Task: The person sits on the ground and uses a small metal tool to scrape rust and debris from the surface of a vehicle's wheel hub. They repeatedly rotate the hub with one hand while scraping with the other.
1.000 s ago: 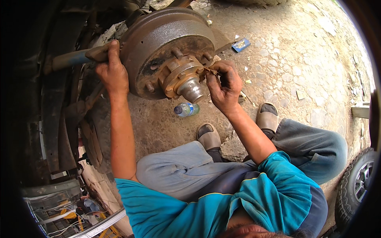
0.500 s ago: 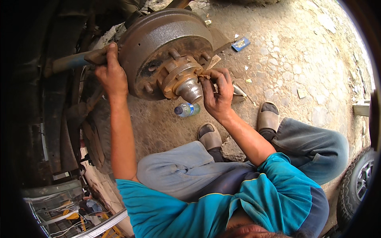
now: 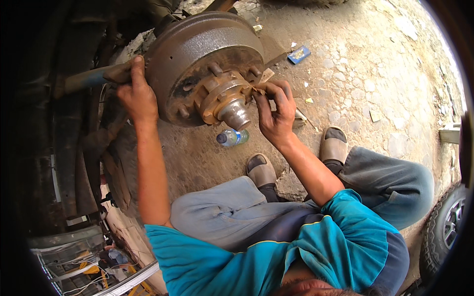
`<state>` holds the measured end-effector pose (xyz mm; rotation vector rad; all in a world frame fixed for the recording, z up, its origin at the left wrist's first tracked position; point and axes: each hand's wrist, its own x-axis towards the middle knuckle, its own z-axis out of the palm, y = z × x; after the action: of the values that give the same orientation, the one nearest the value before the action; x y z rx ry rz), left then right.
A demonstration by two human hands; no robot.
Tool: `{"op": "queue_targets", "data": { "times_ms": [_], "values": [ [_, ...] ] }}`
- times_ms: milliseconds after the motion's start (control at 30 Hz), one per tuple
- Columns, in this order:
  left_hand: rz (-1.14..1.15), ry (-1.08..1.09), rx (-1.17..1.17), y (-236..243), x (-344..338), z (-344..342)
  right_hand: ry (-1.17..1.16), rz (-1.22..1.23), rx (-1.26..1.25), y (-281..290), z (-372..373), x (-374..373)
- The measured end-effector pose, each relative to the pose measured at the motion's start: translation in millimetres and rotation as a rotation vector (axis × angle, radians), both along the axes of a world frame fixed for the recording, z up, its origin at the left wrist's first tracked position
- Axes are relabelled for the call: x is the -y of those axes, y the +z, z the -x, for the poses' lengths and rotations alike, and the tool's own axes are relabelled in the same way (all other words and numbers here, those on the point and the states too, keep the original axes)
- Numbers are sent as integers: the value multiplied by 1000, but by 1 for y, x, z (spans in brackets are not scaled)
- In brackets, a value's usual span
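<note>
A rusty brake drum [image 3: 207, 47] with wheel studs fills the upper middle, its hub [image 3: 217, 96] and shiny round end cap [image 3: 235, 114] facing me. My left hand [image 3: 139, 98] is closed at the drum's left edge, thumb pointing up along it; its other fingers are mostly hidden. Beside that thumb is a dark brown piece [image 3: 117, 73] at the end of a blue bar [image 3: 89, 78]. My right hand [image 3: 277, 111] pinches a small rusty pin-like piece [image 3: 258, 91] against the right side of the hub flange. The fingers partly cover this piece, so its exact kind is unclear.
A plastic bottle [image 3: 233, 137] lies on the ground below the hub. Farther right are a blue box [image 3: 298, 55] and paper scraps. My sandalled feet [image 3: 261, 170] and a stone [image 3: 290, 186] are close by. A tyre [image 3: 442, 232] stands at right; dark vehicle parts [image 3: 64, 148] line the left.
My right hand has moved slightly right and up with the small rusty piece, now nearer the flange's edge. The drum and hub have turned or shifted a little; my left hand stays beside the drum.
</note>
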<state>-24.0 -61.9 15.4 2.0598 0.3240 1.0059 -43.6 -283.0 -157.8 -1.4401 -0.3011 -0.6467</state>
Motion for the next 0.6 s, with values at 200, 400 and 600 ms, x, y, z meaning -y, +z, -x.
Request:
{"op": "queue_targets", "data": {
  "times_ms": [200, 400, 600],
  "values": [
    [30, -63, 48, -1, -1, 0, -10, 24, 29, 6, 3, -1],
    [30, -44, 29, 1, 2, -1, -7, 107, 60, 6, 9, 0],
    [52, -64, 50, -2, 0, 1, -51, 92, 51, 16, -4, 6]
  ]
}}
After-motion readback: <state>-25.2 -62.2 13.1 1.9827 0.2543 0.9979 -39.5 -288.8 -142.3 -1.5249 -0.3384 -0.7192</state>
